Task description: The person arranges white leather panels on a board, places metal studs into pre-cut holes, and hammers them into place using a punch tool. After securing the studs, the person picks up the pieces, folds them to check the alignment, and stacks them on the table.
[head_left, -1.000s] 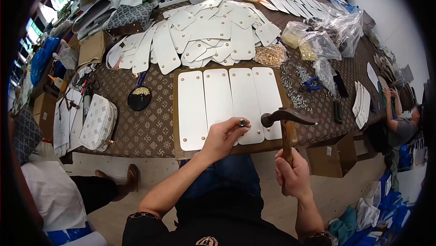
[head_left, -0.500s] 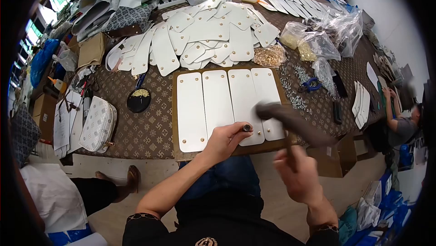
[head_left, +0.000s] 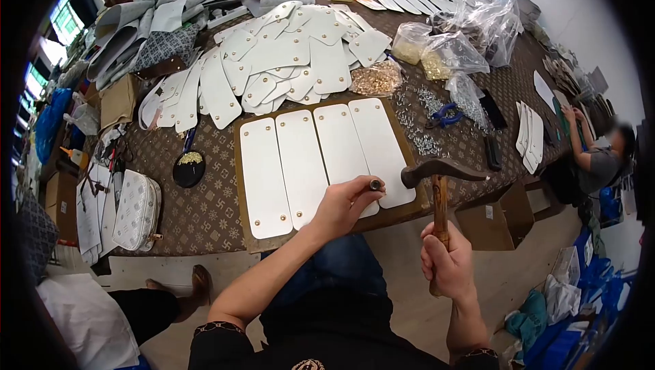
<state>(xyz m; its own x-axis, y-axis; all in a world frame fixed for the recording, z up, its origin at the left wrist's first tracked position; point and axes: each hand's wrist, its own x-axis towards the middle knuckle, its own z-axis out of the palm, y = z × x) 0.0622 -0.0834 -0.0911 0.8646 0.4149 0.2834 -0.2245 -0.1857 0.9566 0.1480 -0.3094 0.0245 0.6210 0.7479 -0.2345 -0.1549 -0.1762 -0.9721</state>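
My left hand (head_left: 341, 207) pinches a short dark metal setting punch (head_left: 375, 184), its round end facing up. The hand is over the lower part of several white panels (head_left: 262, 179) lying side by side on a brown-edged board (head_left: 421, 201). Small gold rivets sit near the panel ends; those beneath my left hand are hidden. Wrapped round the wooden handle of a hammer (head_left: 440, 199), my right hand (head_left: 448, 261) is in front of the board's right corner. The dark hammer head is raised to the right of the punch, apart from it.
Behind the board lies a heap of white riveted panels (head_left: 280, 52). A bag of gold rivets (head_left: 376, 78), scattered silver pieces (head_left: 419, 124), blue-handled pliers (head_left: 445, 116) and a black dish (head_left: 189, 171) lie around it. A co-worker (head_left: 600, 148) is at the right.
The blurred hammer has come to a steadier position, its handle now upright, with my right hand slightly lower. My left hand still pinches the punch. The whole view has shifted and turned slightly.
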